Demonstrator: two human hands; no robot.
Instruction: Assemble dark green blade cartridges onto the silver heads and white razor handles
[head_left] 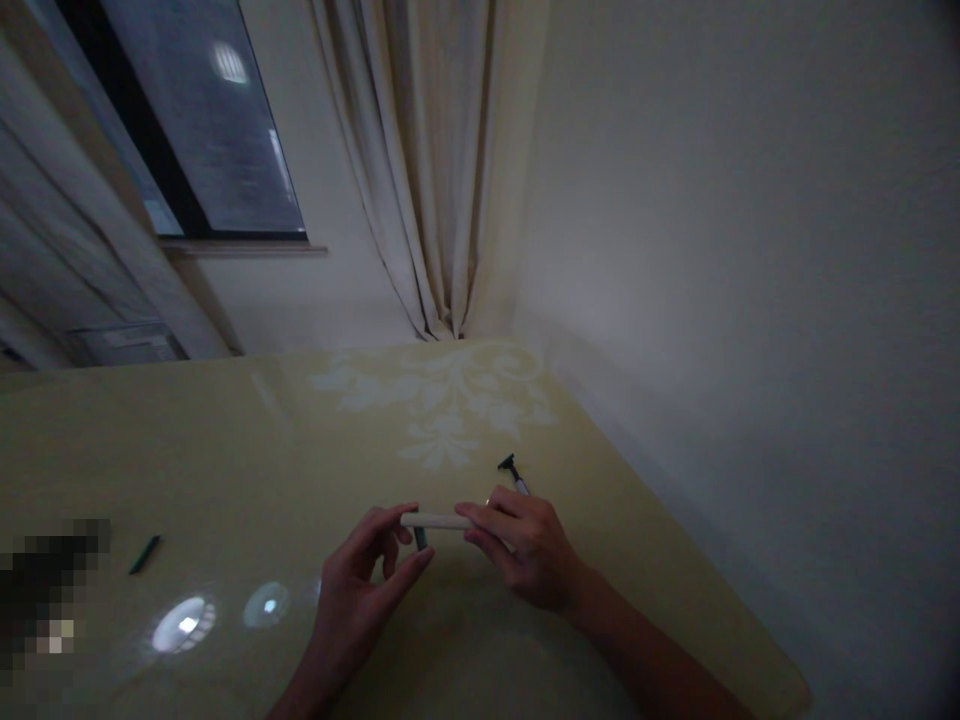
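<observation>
Near the middle of the table, my left hand [369, 575] holds a small dark green piece [420, 537] between thumb and fingertips. My right hand [536, 548] pinches one end of a pale, flat stick [439, 521], held level. The stick's left end meets the top of the green piece, close to my left fingertips. Just behind my right hand lies a razor-like tool [510, 470] with a dark head and a light handle, its lower part hidden by the hand.
A narrow dark green piece [145, 555] lies at the left of the yellowish patterned table [300, 470]. A blurred-out dark patch covers the far left edge. A wall [712, 300] borders the table's right side; curtains [442, 170] hang behind.
</observation>
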